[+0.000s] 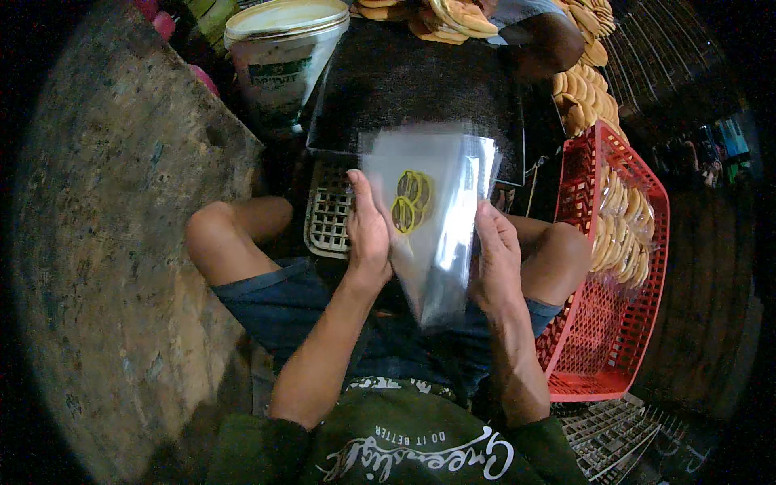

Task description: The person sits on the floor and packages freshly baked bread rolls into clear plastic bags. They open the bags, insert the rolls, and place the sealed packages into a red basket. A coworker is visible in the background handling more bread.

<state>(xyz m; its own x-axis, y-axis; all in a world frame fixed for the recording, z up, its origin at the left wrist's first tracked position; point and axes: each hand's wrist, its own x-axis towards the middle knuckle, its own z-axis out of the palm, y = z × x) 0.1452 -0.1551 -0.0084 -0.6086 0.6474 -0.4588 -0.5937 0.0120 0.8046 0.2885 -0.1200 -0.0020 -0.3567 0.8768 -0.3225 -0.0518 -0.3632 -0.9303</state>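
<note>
A stack of clear plastic bags (pixel 433 209) with a yellow and dark printed design is upright between my two hands. My left hand (pixel 368 236) presses along the left edge, thumb pointing up, its other fingers mostly hidden. At the right edge my right hand (pixel 500 248) holds the plastic, thumb near the front. The lower end of the bags narrows to a blurred point above my lap. Just beyond them lies a dark flat board or tabletop (pixel 418 85). Loose flat round breads (pixel 458 24) are piled at its far edge.
A red plastic basket (pixel 658 188) at my right holds bagged breads (pixel 624 230). More breads (pixel 585 94) are stacked beyond it, beside a wire rack (pixel 652 51). A white bucket (pixel 288 42) stands far left; a pale plastic crate (pixel 324 224) sits below the board. Another person's limb (pixel 545 42) is opposite.
</note>
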